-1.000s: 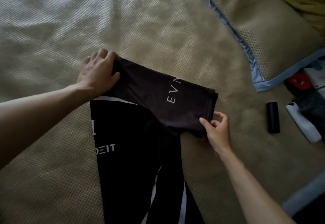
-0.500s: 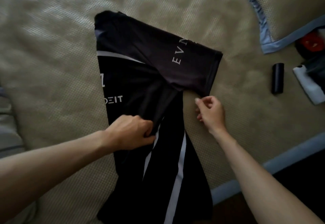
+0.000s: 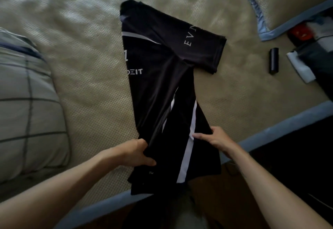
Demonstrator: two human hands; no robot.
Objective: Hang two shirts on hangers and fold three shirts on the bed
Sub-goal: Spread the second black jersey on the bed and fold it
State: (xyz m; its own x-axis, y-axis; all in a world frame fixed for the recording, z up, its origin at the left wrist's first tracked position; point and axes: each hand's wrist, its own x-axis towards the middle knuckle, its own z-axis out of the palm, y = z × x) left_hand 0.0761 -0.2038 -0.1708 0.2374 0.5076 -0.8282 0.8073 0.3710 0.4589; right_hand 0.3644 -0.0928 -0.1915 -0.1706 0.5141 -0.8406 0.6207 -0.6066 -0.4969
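Observation:
A black shirt (image 3: 158,77) with white stripes and white lettering lies lengthwise on the beige bed cover (image 3: 86,63), folded narrow, one sleeve sticking out to the right. Its lower hem hangs over the bed's near edge. My left hand (image 3: 137,152) grips the shirt's lower left edge, fingers curled round the fabric. My right hand (image 3: 212,138) lies on the lower right edge with the thumb over the cloth and fingers stretched toward the white stripe.
A checked grey pillow or folded bedding (image 3: 27,106) sits at the left. A beige pillow with blue trim (image 3: 288,0) lies at the upper right. A small black cylinder (image 3: 273,60) and a pile of mixed items (image 3: 310,48) lie at the right.
Both hands slid down the shirt from the sleeve and chest area to its lower hem near the bed edge. The view shifted back, showing the bed's front edge.

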